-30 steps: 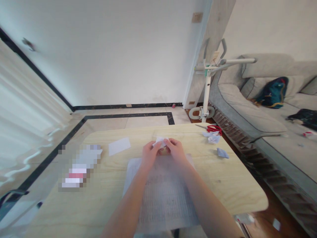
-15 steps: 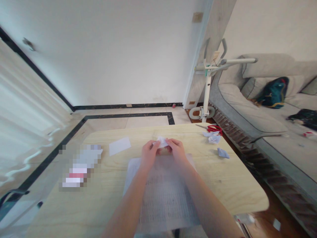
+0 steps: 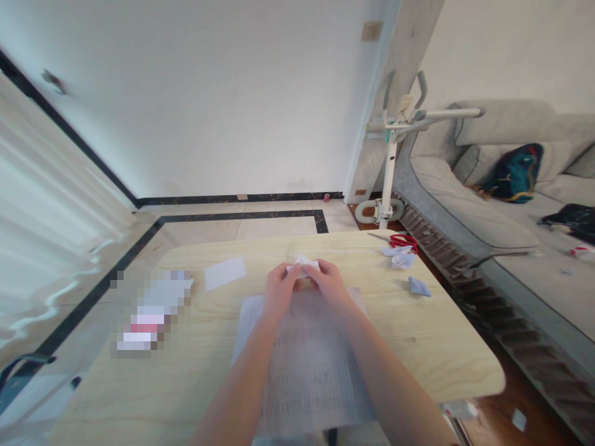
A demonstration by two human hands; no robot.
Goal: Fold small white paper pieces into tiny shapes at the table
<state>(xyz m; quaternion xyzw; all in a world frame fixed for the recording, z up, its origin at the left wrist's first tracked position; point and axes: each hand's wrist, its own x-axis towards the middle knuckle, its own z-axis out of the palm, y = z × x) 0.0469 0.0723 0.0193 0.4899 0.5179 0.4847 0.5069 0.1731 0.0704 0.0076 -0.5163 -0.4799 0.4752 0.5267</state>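
A small folded piece of white paper [image 3: 303, 262] is pinched between both hands, just above the far part of the table. My left hand [image 3: 281, 286] grips its left side, with the thumb on top. Closed on the right side of the same paper is my right hand [image 3: 329, 282]. The undersides of the fingers and the paper's lower part are hidden. Beneath my forearms lies a large printed sheet [image 3: 309, 371] under a cloudy, see-through cover. A flat white paper piece [image 3: 225, 274] rests to the left of my hands.
On the light wooden table [image 3: 432, 347], red-handled scissors [image 3: 402, 241] lie at the far right beside crumpled paper [image 3: 400, 257] and a folded paper piece [image 3: 419, 286]. A blurred-out object [image 3: 155, 310] is at the left. A grey sofa [image 3: 493, 217] stands beyond the right edge.
My right thumb has moved left over the paper, and the right fingers have closed in slightly. The paper's visible shape has shifted a little; the left hand stays nearly still.
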